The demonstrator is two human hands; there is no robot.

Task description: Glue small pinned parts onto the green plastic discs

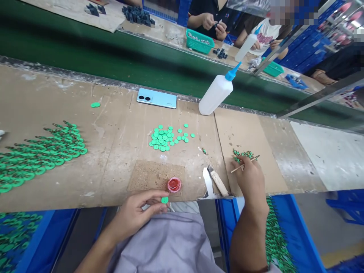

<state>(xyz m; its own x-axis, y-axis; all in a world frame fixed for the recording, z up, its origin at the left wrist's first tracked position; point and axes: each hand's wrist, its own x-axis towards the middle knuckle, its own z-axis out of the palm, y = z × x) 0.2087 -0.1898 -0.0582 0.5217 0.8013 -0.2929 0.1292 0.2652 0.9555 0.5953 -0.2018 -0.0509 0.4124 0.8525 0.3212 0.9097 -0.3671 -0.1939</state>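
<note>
Between the thumb and fingers of my left hand (139, 212) is a green disc (164, 200), held at the table's front edge. Just above it stands a small round pot of red liquid (174, 184) on a piece of stained board (148, 175). My right hand (251, 178) grips a thin wooden stick (245, 163) and reaches to a little pile of green and brown small parts (250, 154). Its fingertips are partly hidden, so I cannot tell whether they touch a part. Loose green discs (162, 138) lie scattered mid-table.
Rows of green discs with brown pieces (42, 155) cover the left side. A pale blue phone (157, 98) and a white squeeze bottle (216, 94) stand at the back. A wooden-handled knife (218, 181) lies near the front edge. Blue crates (301, 231) sit below; people work opposite.
</note>
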